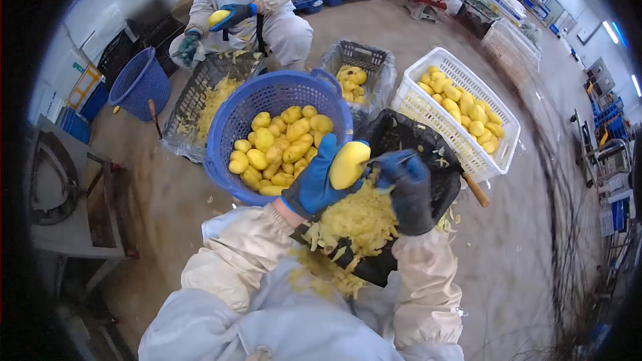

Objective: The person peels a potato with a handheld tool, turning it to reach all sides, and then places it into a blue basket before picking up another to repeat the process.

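My left hand (315,184), in a blue glove, holds a peeled yellow potato (349,164) in front of my chest. Close against its right side is my right hand (405,190), in a dark blue glove with curled fingers; motion blur hides what it holds. Beneath both hands a heap of peelings (358,220) lies on a black crate (438,190). Beyond my left hand stands a blue round basket (224,137) with many yellow potatoes (274,150) inside.
A white crate (503,160) of potatoes stands at the right, near a wooden handle (476,190). Grey lined crates (184,117) (384,67) stand farther back. A co-worker (257,0) sits opposite, holding a potato. An empty blue basket (139,87) is at the left.
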Demonstrator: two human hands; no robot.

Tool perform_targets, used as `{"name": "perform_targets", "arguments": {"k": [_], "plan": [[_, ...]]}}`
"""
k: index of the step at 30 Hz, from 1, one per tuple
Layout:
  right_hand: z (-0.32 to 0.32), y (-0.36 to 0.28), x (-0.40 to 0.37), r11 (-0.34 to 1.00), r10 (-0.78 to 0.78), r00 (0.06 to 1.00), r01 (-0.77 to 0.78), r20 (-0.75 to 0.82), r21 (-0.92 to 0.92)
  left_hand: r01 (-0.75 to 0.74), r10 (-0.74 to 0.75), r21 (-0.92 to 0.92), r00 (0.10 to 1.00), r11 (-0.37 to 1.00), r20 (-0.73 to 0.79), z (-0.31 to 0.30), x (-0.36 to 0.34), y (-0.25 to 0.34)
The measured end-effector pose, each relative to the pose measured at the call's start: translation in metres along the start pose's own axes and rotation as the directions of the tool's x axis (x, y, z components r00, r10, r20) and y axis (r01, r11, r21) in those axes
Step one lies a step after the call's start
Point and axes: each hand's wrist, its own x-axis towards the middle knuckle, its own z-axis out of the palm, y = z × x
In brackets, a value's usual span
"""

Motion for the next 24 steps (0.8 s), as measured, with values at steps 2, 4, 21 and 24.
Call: {"name": "perform_targets", "arguments": {"k": [2,4,21,24], "plan": [[0.018,0.022,-0.012,0.978,-0.04,0.982,0.077,0.187,-0.192,0.139,-0.142,-0.492,0.989,0.86,0.03,-0.012,0.005,-0.006],[0.017,0.028,-0.009,0.941,-0.057,0.988,0.101,0.143,-0.322,0.1,-0.138,-0.278,0.983,0.955,-0.119,-0.016,0.006,-0.007],[-0.032,0.031,0.027,0.957,-0.183,0.952,0.115,-0.244,-0.268,-0.316,0.171,0.61,0.943,0.727,0.285,-0.007,-0.013,-0.007],[-0.062,0.021,0.034,0.992,-0.094,0.946,0.065,-0.31,-0.105,0.371,-0.333,-0.128,0.911,0.92,0.244,-0.014,0.005,-0.004]]}}
